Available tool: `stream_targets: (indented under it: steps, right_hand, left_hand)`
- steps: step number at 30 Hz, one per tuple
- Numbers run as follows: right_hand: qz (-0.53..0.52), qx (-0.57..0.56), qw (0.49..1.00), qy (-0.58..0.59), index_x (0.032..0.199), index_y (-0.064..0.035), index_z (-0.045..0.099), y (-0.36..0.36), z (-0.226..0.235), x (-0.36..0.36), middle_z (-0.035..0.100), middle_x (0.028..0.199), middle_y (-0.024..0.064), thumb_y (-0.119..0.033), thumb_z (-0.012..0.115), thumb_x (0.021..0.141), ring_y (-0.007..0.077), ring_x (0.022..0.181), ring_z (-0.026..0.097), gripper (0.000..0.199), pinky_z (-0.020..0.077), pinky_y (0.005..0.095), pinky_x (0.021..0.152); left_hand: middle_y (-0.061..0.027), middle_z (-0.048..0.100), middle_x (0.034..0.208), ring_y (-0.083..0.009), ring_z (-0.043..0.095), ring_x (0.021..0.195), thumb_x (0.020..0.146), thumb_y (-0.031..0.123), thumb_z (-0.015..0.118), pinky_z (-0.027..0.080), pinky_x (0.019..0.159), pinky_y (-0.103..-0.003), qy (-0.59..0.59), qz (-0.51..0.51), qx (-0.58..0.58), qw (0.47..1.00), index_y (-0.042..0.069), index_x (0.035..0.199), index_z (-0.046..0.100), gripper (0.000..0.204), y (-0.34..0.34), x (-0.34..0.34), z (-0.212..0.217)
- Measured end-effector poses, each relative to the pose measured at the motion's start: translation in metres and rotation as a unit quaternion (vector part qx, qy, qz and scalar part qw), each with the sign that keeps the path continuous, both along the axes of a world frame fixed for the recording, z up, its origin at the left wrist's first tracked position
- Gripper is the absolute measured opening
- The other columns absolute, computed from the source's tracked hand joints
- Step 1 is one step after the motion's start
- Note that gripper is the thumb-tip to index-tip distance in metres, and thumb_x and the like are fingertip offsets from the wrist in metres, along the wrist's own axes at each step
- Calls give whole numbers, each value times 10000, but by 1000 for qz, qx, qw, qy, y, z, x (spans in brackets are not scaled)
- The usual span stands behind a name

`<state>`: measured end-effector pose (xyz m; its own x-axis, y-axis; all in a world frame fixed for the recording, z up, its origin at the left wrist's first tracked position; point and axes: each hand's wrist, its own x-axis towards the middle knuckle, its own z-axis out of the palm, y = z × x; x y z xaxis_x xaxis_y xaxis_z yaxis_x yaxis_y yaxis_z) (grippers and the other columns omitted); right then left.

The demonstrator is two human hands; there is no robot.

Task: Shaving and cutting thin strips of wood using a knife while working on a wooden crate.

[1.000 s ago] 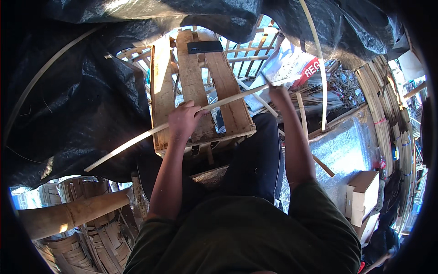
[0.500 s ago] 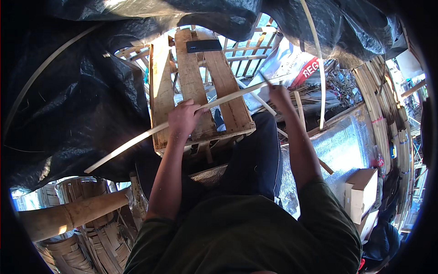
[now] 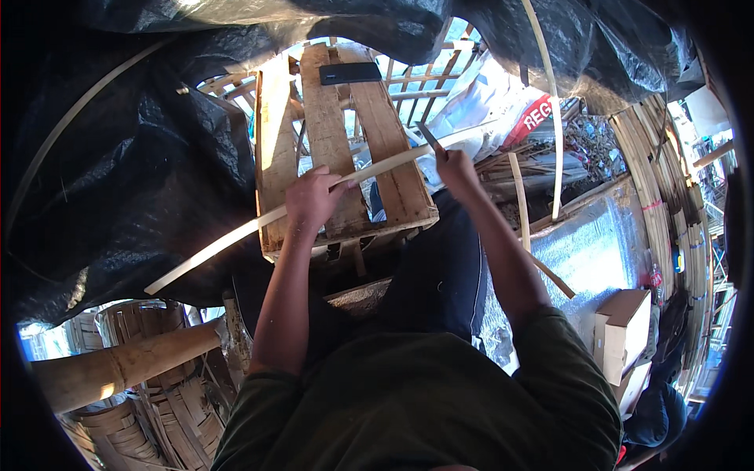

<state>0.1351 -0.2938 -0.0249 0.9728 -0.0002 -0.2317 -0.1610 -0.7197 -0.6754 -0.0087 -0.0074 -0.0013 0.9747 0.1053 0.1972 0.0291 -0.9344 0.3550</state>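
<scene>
There's the left hand (image 3: 312,198), wrapped around a long pale strip (image 3: 385,166) that slants across the slatted wooden bench (image 3: 326,122), one end jutting out past the left side! The right hand (image 3: 457,171) clasps a knife (image 3: 427,135), blade right by the strip. A black phone (image 3: 349,74) lies beyond.

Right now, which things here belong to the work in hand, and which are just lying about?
Seemingly in use:
- pale strip, in the left hand's grip
- knife, in the right hand
- slatted wooden stand, beneath the strip

Seemingly lying about:
- dark phone-like slab on the slats
- cardboard box
- white-and-red sack
</scene>
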Motion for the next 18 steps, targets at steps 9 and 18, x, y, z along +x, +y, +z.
stream_targets:
  steps: [9, 18]
  right_hand:
    - [7, -48, 997, -57, 807, 84, 642, -19, -35, 25, 591, 584, 151, -487, 483, 987, 268, 478, 601, 619, 464, 435, 441]
    - [-61, 32, 997, 26, 810, 32, 632, -29, -17, 23, 577, 579, 103, -535, 489, 973, 265, 432, 555, 607, 433, 421, 416]
  left_hand:
    - [-53, 580, 764, -255, 638, 728, 828, 543, 672, 497, 641, -386, 12, 14, -3, 1000, 157, 880, 763, 400, 0, 1, -2]
    - [-44, 560, 752, -253, 622, 704, 831, 540, 670, 481, 610, -395, 35, 26, 15, 999, 172, 855, 757, 378, 2, 4, -4]
